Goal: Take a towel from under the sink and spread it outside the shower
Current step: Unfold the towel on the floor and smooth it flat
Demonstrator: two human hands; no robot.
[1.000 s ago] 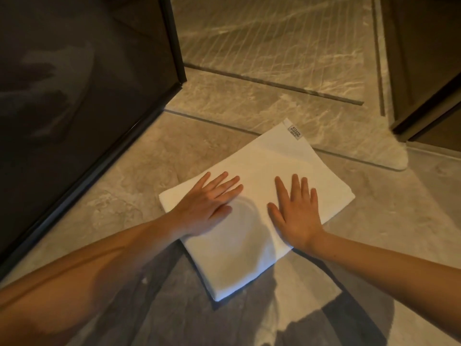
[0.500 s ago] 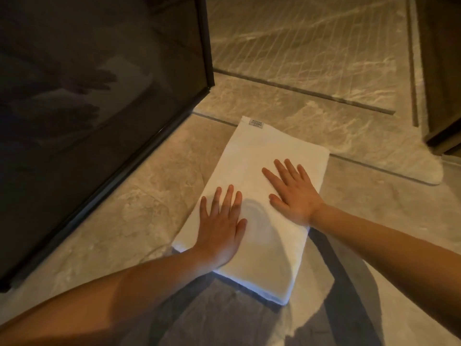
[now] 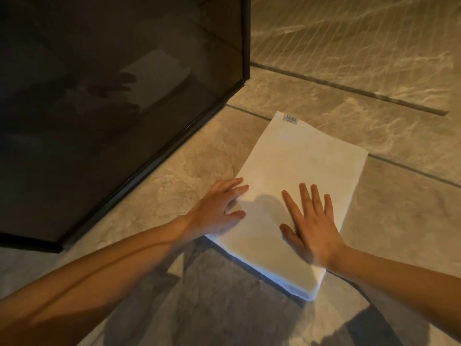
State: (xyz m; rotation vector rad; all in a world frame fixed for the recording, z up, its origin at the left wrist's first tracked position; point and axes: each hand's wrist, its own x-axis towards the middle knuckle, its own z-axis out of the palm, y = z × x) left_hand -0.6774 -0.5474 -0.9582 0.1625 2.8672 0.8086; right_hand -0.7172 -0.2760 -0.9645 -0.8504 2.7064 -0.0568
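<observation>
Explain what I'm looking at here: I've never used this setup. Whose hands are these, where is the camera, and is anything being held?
No machine here: a person works bare-handed, and the single camera sits on their head, looking forward and down, so you see roughly what they see. On the tiled floor lies a folded white towel, beside the dark glass shower panel. The left hand rests on the towel's left edge, and the right hand lies flat on top. Both press down with fairly straight fingers; neither grips anything. The towel is folded, not yet spread out.

White matt terry-cloth towel (image 3: 301,176), glossy dark glass panel (image 3: 104,101), veined stone floor (image 3: 399,196)
</observation>
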